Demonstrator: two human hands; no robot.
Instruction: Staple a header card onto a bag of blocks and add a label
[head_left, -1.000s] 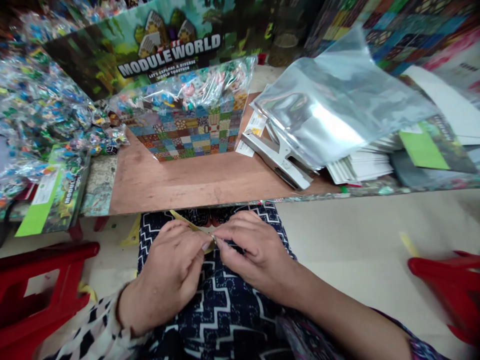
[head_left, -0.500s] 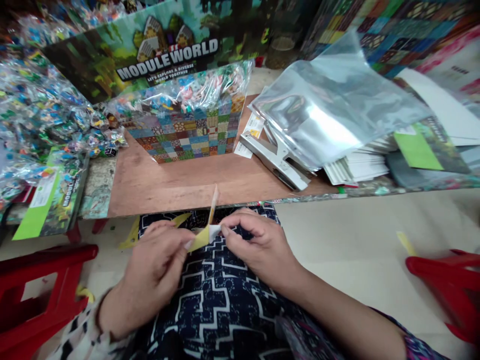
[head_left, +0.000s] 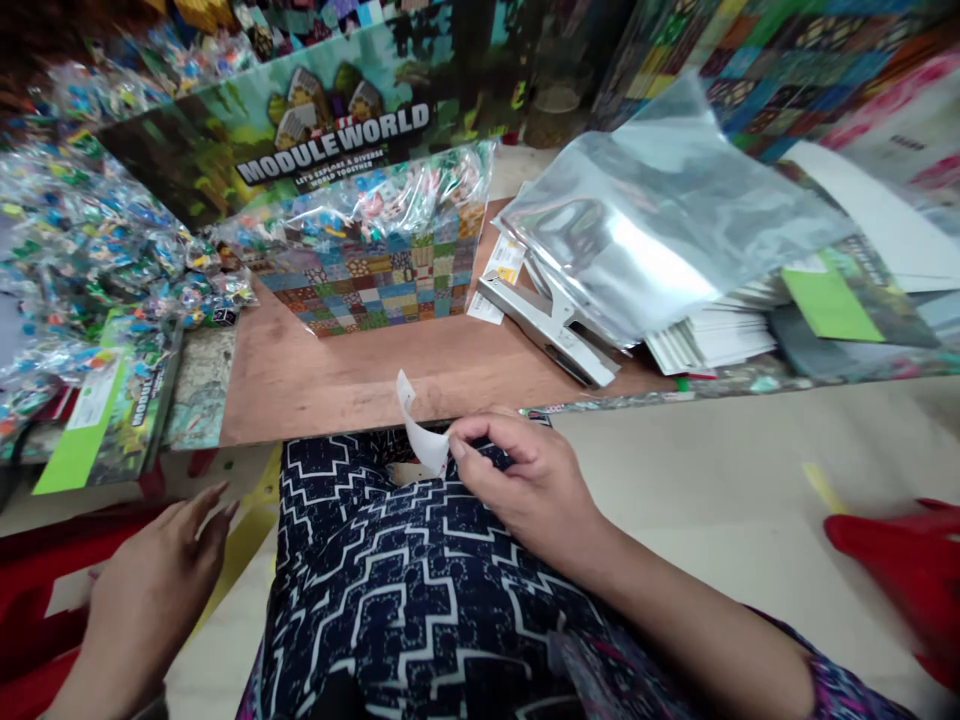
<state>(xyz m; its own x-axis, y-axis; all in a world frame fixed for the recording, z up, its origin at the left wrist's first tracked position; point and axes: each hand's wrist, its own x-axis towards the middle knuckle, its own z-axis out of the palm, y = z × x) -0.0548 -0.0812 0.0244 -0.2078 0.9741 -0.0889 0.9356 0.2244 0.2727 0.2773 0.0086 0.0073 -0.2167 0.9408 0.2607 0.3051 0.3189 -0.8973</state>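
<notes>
my left hand (head_left: 150, 590) has let go and dropped off to the side, fingers spread and holding nothing, so the yellow backing strip is gone from between my hands. my right hand (head_left: 525, 480) pinches the peeled white sticker (head_left: 420, 430) at its fingertips, curling up over my lap. just past those fingers lies the bench (head_left: 337, 370), with the punch tool (head_left: 547, 325) and clear bags (head_left: 645, 230) farther off.

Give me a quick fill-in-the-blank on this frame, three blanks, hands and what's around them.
1. The right hand pinches a small white sticker over the ____.
2. The left hand is open and holds ____.
3. The metal hole punch lies on the wooden board, partly under the silver ____.

Missing words: lap; nothing; bags
</notes>
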